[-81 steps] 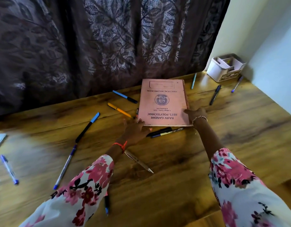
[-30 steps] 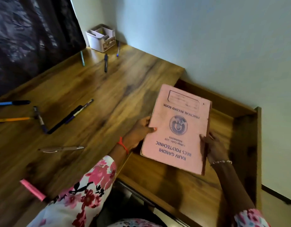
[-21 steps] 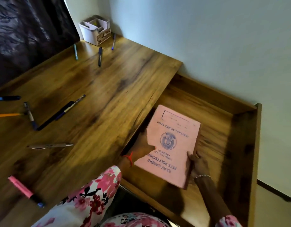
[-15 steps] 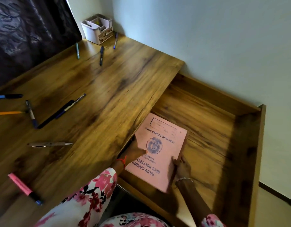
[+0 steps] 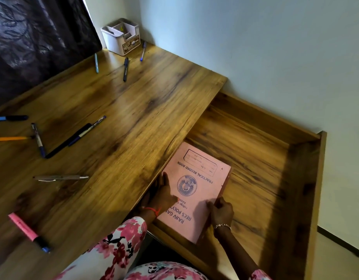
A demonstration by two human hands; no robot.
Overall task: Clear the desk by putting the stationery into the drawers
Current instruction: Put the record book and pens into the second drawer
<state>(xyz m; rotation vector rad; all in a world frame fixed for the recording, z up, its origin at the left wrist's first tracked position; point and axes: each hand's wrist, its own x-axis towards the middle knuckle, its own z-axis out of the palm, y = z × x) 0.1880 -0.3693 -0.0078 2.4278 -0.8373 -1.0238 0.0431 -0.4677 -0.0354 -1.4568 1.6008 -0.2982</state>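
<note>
A pink practical record book (image 5: 200,178) lies low in the open wooden drawer (image 5: 255,150) at the desk's right side, against the desk edge. My left hand (image 5: 164,194) grips its left edge, thumb on the cover. My right hand (image 5: 222,211) holds its right edge near the spine. Several pens stay on the desk (image 5: 118,110): a pink highlighter (image 5: 28,231), a brown pen (image 5: 60,177), a long black pen (image 5: 68,140), an orange pen (image 5: 9,138) and a blue pen (image 5: 9,118).
A white pen holder (image 5: 121,36) stands in the far corner, with three pens (image 5: 125,68) lying before it. A dark patterned curtain (image 5: 37,37) hangs behind the desk. A pale wall (image 5: 275,57) runs along the drawer's far side.
Both hands carried the pink book from the desk top to the right and lowered it into the open drawer. It now sits lower and nearer the desk edge.
</note>
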